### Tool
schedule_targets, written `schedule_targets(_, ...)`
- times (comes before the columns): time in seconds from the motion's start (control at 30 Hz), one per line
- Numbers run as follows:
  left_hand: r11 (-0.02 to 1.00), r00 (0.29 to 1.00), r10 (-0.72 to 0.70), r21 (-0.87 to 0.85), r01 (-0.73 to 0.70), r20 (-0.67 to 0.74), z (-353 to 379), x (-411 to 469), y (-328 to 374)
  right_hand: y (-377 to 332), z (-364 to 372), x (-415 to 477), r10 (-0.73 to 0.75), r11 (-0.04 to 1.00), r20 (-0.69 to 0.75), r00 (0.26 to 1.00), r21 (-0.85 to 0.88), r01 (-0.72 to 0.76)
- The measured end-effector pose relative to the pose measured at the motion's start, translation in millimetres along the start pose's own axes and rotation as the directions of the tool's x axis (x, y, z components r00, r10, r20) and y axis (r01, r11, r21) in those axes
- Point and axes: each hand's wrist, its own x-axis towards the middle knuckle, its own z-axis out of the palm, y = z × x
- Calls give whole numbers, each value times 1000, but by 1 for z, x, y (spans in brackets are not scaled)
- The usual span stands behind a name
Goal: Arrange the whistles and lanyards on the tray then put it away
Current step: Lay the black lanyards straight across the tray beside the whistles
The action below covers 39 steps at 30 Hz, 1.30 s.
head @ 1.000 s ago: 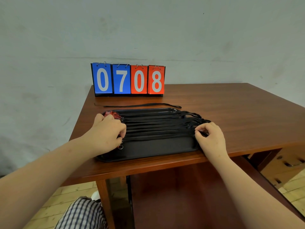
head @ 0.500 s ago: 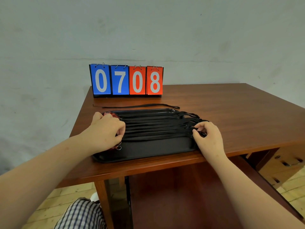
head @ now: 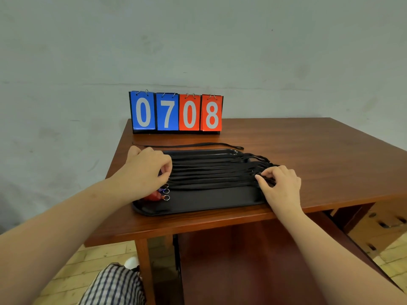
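Note:
A black tray (head: 204,202) lies near the front edge of the brown table (head: 319,155). Several black lanyards (head: 211,175) are laid side by side across it, their loops hanging past its right end. My left hand (head: 143,172) covers the left ends and pinches a lanyard there; a red whistle (head: 154,196) and a blue one (head: 161,190) with metal rings peek out below it. My right hand (head: 279,186) pinches the lanyard loops at the tray's right end. One loose lanyard (head: 187,145) lies on the table behind the tray.
A flip scoreboard (head: 176,113) reading 0708 stands at the table's back left, against the grey wall. A wooden drawer unit (head: 383,227) stands low on the right. My checked trouser leg (head: 114,285) shows below the table edge.
My left hand has shifted slightly up and back, uncovering the red and blue whistles and their rings. My right hand's fingers have worked leftward along the lanyard ends. The tray stays in place.

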Motion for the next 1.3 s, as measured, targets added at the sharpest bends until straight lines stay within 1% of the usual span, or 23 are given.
schedule_targets(0.07,1000,1000,-20,-22,20,-8,-2,-1,-4,-3,-2,2,-31,991,16,999,-133,33)
schedule_targets(0.17,994,998,-56,-93,53,-28,-5,-3,-10,-8,-7,6,-190,935,25,982,-300,188)
schedule_targets(0.2,990,997,-74,-122,70,-25,-5,-4,-13,-11,-9,7,-235,912,39,971,-336,234)
schedule_targets(0.27,973,991,-131,-194,126,-13,-4,-6,-21,-19,-11,10,-279,887,58,959,-367,280)
schedule_targets(0.37,905,967,-256,-355,236,-9,5,-8,-39,-34,-8,16,-280,890,73,957,-354,288)
schedule_targets(0.4,887,956,-293,-378,265,-17,9,-8,-45,-40,-6,18,-280,891,91,956,-347,294)
schedule_targets(0.53,849,905,-424,-359,387,-28,32,-5,-67,-68,7,29,-280,892,215,936,-302,336)
schedule_targets(0.6,833,885,-465,-349,429,-20,49,-5,-80,-82,17,34,-293,894,257,921,-267,359)
schedule_targets(0.7,826,868,-495,-322,462,-27,70,-3,-95,-103,33,41,-311,909,269,911,-196,368)
schedule_targets(0.8,835,856,-511,-284,472,-77,80,8,-103,-127,52,47,-332,927,258,907,-90,365)
schedule_targets(0.87,857,864,-496,-211,471,-87,85,14,-105,-142,68,54,-321,941,266,909,-24,339)
schedule_targets(0.93,870,871,-482,-168,463,-93,90,17,-107,-158,85,63,-281,960,265,922,67,273)
schedule_targets(1.0,874,873,-476,-167,456,-106,92,18,-108,-172,101,75,-218,970,283,934,167,176)
schedule_targets(1.1,871,869,-482,-166,462,-113,93,18,-109,-189,127,98,-153,964,354,923,259,60)
schedule_targets(1.17,871,866,-484,-166,463,-126,93,18,-110,-199,144,114,-100,966,446,889,258,-21)
schedule_targets(1.23,869,864,-485,-186,458,-139,94,18,-110,-207,160,126,-47,977,552,832,197,-76)
schedule_targets(1.3,863,858,-494,-199,464,-143,95,19,-111,-211,171,134,7,979,622,783,154,-131)
